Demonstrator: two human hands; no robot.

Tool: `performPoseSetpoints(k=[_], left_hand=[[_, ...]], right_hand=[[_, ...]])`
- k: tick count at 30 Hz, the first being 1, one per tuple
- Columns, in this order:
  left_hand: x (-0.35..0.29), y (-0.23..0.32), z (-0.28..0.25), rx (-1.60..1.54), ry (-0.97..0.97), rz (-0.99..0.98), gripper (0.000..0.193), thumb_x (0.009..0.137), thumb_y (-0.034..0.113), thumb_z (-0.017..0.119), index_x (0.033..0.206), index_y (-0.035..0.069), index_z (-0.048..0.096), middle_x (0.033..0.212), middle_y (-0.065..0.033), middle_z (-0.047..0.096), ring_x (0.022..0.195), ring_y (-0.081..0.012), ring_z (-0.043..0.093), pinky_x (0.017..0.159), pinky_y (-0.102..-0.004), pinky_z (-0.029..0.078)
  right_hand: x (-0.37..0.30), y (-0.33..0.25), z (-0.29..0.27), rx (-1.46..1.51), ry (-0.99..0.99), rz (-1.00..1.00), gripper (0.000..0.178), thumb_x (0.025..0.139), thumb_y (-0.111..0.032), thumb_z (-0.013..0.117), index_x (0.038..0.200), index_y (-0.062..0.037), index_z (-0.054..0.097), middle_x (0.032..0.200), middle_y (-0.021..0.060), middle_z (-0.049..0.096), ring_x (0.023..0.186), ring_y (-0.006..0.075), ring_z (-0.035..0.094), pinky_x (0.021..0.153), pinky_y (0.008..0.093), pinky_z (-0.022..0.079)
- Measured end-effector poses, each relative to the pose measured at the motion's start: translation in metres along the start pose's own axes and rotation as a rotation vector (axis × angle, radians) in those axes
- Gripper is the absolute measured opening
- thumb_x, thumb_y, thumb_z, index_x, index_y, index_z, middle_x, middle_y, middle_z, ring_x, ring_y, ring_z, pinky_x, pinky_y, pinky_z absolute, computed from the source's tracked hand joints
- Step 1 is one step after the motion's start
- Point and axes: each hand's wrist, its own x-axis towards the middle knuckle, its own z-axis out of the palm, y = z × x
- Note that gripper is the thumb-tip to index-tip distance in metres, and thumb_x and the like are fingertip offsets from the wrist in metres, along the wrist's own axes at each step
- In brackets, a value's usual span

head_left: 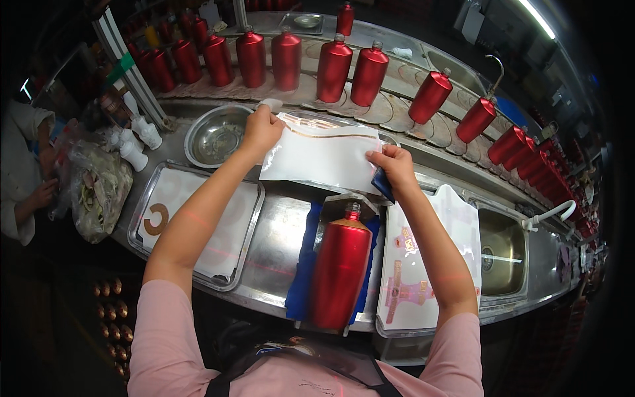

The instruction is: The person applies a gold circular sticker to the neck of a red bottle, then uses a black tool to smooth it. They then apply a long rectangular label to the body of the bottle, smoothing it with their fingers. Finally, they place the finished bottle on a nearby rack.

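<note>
Steel counter: crowded below the hands; a low drop could drag the sheet over a rim or a wet patch, if any.

Left tray: pale sheet inside, one bronze C-shaped piece on it; a forearm passes above, so a dipped elbow might shift it.

Red bottle: lies on blue padding, neck away from the wearer, just below the sheet; careless contact could scuff or roll it.

White sheet: raised above the counter beyond the bottle's neck, slightly bowed; uneven pull would likely crease or tear it.

Left hand: pinching the sheet's upper left corner. Right hand: pinching its right edge; a slip either side could fold it.

Blue flat tool: tucked under right fingers; its edge may snag the sheet.

Bronze line: along the sheet's top; probably crack-prone if bent
</note>
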Motion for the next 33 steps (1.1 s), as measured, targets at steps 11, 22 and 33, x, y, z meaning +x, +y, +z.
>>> performPoseSetpoints(k=[11, 22, 33], left_hand=[[0.013, -0.017, -0.002, -0.234, -0.037, -0.044, 0.028, 0.076, 0.015, 0.081, 0.087, -0.003, 0.062, 0.087, -0.0156, 0.074, 0.081, -0.0254, 0.072, 0.075, -0.0372, 0.056], [0.018, -0.014, -0.011, -0.368, -0.096, -0.027, 0.027, 0.075, 0.007, 0.079, 0.093, -0.004, 0.063, 0.086, -0.0106, 0.074, 0.078, -0.0183, 0.070, 0.072, -0.0331, 0.055], [0.023, 0.009, -0.023, -0.551, -0.214, -0.297, 0.041, 0.077, 0.014, 0.082, 0.110, -0.003, 0.064, 0.088, -0.0101, 0.072, 0.072, -0.0157, 0.065, 0.063, -0.0296, 0.052]], right_hand=[[-0.003, -0.006, 0.004, 0.052, -0.019, -0.034, 0.023, 0.087, -0.013, 0.077, 0.102, 0.0035, 0.073, 0.088, 0.0058, 0.074, 0.072, 0.0098, 0.066, 0.070, 0.0242, 0.053], [0.006, 0.001, 0.007, 0.039, -0.045, -0.137, 0.026, 0.086, -0.011, 0.078, 0.106, 0.0048, 0.072, 0.092, 0.0068, 0.075, 0.076, 0.0104, 0.068, 0.073, 0.0243, 0.054], [0.011, 0.006, 0.006, -0.029, -0.067, -0.182, 0.024, 0.087, -0.011, 0.078, 0.105, 0.0034, 0.072, 0.091, 0.0048, 0.074, 0.077, 0.0087, 0.066, 0.074, 0.0234, 0.053]])
